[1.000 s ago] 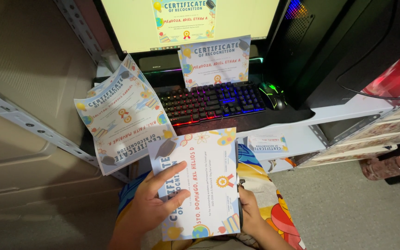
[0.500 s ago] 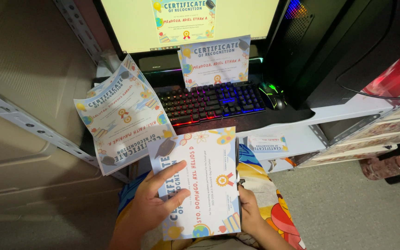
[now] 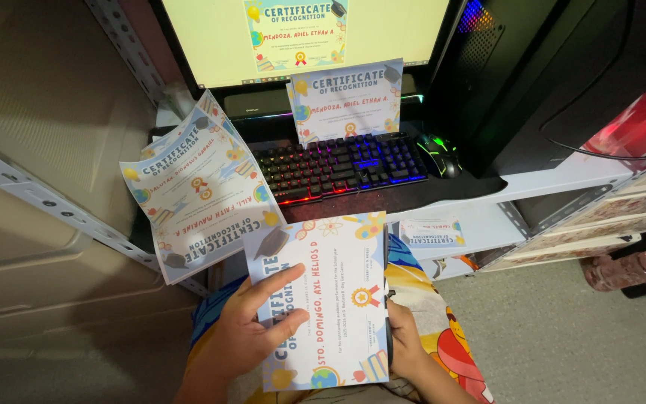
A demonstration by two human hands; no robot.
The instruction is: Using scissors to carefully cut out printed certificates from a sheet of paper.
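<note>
Nothing has really moved since the earlier frame: same hold, same layout. Left hand (image 3: 252, 333) lies flat on the certificate sheet (image 3: 330, 299), fingers spread over its left half, thumb side under the edge; grip is grasping the sheet. Right hand (image 3: 405, 344) pinches the sheet's right edge, mostly hidden behind the paper; grip clenched on it. Sheet sits over the lap, turned sideways, just below the tabletop (image 3: 480, 217) edge. Beyond it, left: fanned stack of certificates (image 3: 196, 198) leaning against the metal rack (image 3: 54, 206). Further back: backlit keyboard (image 3: 342, 164), black mouse (image 3: 440, 155) just beside it, another certificate (image 3: 345, 101) propped upright against the monitor (image 3: 300, 37). Computer tower (image 3: 555, 67) far right.
</note>
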